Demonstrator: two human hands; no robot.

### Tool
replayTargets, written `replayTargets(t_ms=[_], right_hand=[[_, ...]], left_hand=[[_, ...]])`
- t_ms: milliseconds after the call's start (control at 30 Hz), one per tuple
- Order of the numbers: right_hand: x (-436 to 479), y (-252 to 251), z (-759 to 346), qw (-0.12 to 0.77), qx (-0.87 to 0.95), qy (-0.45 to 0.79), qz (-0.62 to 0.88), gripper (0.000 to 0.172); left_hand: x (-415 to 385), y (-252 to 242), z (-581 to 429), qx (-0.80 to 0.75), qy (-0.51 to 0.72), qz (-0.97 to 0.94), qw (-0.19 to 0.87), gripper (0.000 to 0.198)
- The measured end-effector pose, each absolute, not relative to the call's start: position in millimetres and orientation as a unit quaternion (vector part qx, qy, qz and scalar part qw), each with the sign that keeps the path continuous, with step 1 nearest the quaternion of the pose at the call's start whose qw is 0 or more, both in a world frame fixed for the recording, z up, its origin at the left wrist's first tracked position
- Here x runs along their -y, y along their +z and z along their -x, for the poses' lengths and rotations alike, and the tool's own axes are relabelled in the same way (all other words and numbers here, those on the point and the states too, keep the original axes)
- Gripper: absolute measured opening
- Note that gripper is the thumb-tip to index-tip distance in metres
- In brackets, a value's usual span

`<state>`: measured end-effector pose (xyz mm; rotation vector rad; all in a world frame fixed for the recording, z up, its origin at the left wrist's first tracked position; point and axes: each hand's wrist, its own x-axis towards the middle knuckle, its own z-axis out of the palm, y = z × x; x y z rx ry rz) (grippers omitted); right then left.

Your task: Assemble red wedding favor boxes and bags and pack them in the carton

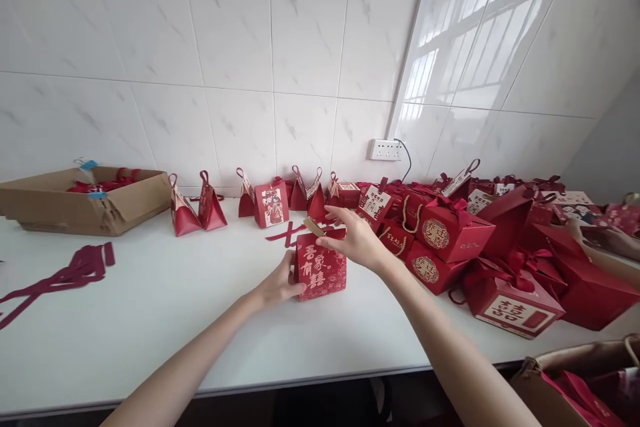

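Note:
A small red gift box (320,273) with gold Chinese characters stands on the white table in front of me. My left hand (280,280) is closed on its left side, thumb across the front. At the top, my right hand (353,237) curves over the box from the right, its thumb and fingers around the top edge. A tan flap (314,227) sticks up at the fingertips. Dark red ribbon strips (289,233) lie just behind the box, partly hidden by it.
Along the wall stand several small red boxes with loop handles (213,203). To the left are an open cardboard tray (125,207) and loose ribbons (75,273). Red gift boxes (455,230) pile up at right, with a power strip (387,150) behind. A bag (545,380) sits below the table edge.

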<state>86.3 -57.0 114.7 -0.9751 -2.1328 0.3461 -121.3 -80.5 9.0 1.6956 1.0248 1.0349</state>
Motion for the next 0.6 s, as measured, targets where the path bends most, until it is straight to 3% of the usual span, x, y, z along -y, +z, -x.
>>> replayTargets(t_ms=[100, 233, 400, 600], right_hand=[[48, 124, -78, 0.365, 0.847, 0.134, 0.363, 0.043], [35, 121, -73, 0.372, 0.844, 0.235, 0.308, 0.015], [30, 95, -73, 0.505, 0.736, 0.348, 0.286, 0.019], [43, 75, -77, 0.526, 0.723, 0.351, 0.278, 0.014]], left_hand=[[73, 36, 113, -0.396, 0.499, -0.676, 0.370, 0.063], [65, 66, 87, -0.376, 0.594, -0.640, 0.310, 0.059], [67, 66, 63, -0.411, 0.644, -0.554, 0.331, 0.038], [76, 53, 59, -0.416, 0.680, -0.535, 0.279, 0.027]])
